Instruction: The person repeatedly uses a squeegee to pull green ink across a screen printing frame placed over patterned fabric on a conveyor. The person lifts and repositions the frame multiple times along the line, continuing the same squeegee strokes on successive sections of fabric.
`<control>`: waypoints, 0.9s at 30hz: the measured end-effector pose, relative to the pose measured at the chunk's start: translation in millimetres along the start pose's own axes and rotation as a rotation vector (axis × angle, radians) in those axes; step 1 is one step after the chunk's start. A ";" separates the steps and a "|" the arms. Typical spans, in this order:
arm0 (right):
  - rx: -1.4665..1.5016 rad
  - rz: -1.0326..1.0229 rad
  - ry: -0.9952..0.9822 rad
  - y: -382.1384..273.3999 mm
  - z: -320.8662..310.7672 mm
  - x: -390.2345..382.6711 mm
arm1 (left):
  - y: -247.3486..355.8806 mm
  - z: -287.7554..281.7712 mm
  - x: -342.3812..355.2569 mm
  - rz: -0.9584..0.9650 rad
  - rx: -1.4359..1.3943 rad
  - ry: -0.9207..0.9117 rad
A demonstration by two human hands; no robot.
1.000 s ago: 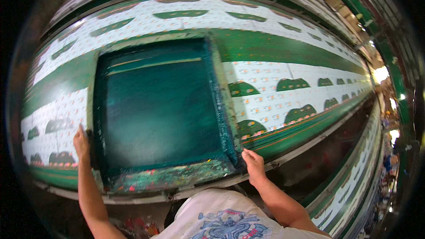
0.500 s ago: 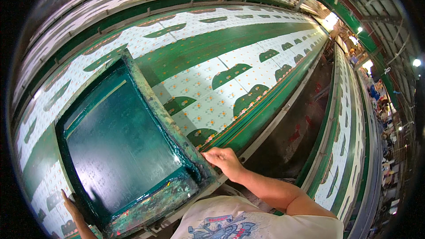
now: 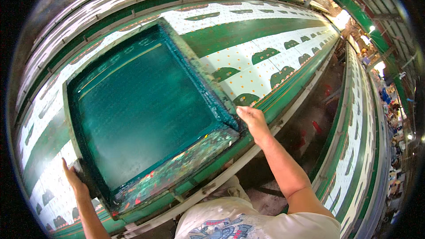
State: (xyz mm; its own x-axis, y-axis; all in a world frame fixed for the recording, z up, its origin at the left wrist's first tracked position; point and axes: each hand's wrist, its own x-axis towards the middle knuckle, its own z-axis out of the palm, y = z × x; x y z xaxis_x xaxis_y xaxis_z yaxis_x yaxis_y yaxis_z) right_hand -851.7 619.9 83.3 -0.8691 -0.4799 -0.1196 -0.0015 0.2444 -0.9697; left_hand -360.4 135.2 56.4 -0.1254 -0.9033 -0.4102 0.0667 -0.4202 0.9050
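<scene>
The person stands at the near edge of a long printing table (image 3: 283, 102) and holds a big printing screen (image 3: 141, 106) by its two near corners. The left hand (image 3: 73, 178) grips the frame's left near corner, fingers wrapped on the outer edge. The right hand (image 3: 251, 121) is closed over the right near corner, palm down on the wooden rim. A grip on both ends likely keeps the wide frame level and square to the table rail (image 3: 265, 144).

The screen lies flat on the cloth (image 3: 248, 68), its mesh dark teal and its near rim smeared with green and red paint. The white cloth beside it to the right carries orange dots and green arch shapes, plus a broad green band (image 3: 248, 28) further back. The frame covers the stretch right in front of the person, probably lined up with the next unprinted section. A second table (image 3: 354, 150) runs parallel on the right, across a dark aisle (image 3: 310, 124).

Against half a second ago, the screen fills more of the view and sits nearer its middle. The right hand has moved from the table edge beside the frame up onto its corner. The left hand, then barely visible at the lower edge, now shows clearly on its corner. A second ago both hands held the near edge with the frame seen square-on.
</scene>
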 end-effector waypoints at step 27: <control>-0.046 0.215 0.155 137.2 -407.4 247.8 | -204.5 423.1 -184.7 0.143 0.050 0.059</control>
State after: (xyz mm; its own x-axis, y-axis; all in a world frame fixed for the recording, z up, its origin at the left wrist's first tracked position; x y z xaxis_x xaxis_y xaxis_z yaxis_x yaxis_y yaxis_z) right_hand -1268.7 877.7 7.4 -0.9173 -0.2787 -0.2844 0.1720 0.3667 -0.9143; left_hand -769.7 424.4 -5.1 -0.0597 -0.9579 -0.2809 0.0302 -0.2830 0.9586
